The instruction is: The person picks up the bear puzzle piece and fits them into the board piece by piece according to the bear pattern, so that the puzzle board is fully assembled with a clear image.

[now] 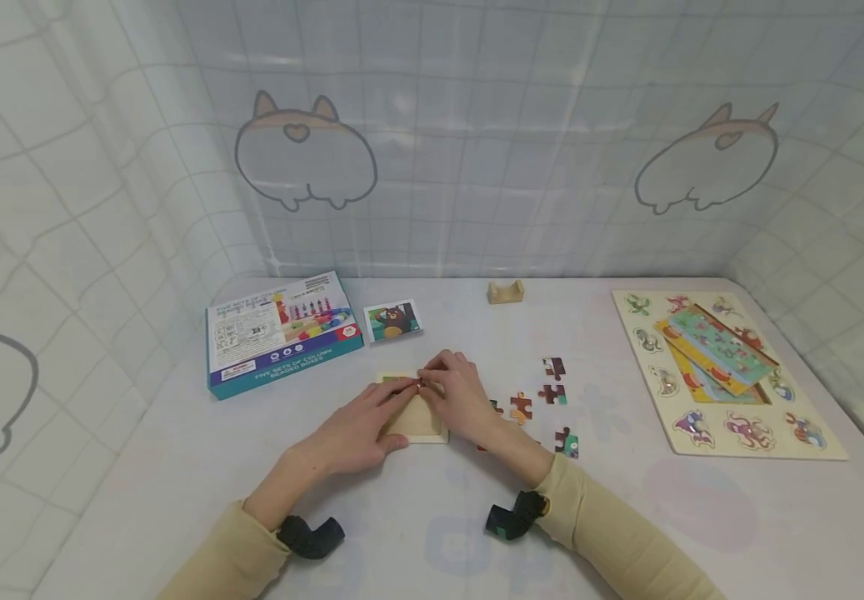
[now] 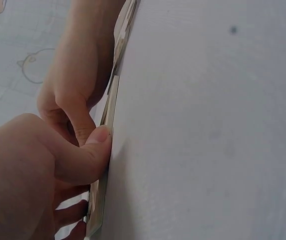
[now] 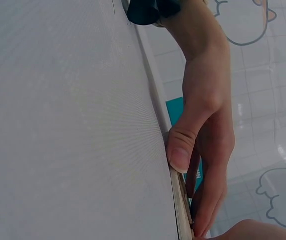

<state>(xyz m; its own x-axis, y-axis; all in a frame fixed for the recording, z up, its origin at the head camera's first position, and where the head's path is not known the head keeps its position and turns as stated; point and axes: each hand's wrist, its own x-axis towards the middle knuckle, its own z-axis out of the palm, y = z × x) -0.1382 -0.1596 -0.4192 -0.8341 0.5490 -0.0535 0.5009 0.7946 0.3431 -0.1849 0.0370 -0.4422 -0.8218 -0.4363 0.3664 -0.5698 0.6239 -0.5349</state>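
A small shallow wooden puzzle tray (image 1: 418, 423) lies on the table between both hands, with bare wood over most of its base and a strip of coloured picture along its far side. My left hand (image 1: 352, 429) grips its left side, thumb at the near edge and fingers reaching over the far part; the thumb (image 3: 180, 155) also shows against the edge in the right wrist view. Fingertips of my right hand (image 1: 463, 402) pinch a small dark puzzle piece (image 1: 421, 382) at the far edge, mostly hidden by the fingers.
Right of the tray lie several loose jigsaw pieces (image 1: 521, 407), some partly behind the right wrist. A bear picture card (image 1: 392, 322) and a boxed bead set (image 1: 282, 333) are at back left. A wooden holder (image 1: 506, 292) stands behind; a peg board (image 1: 645, 367) bearing cards lies right.
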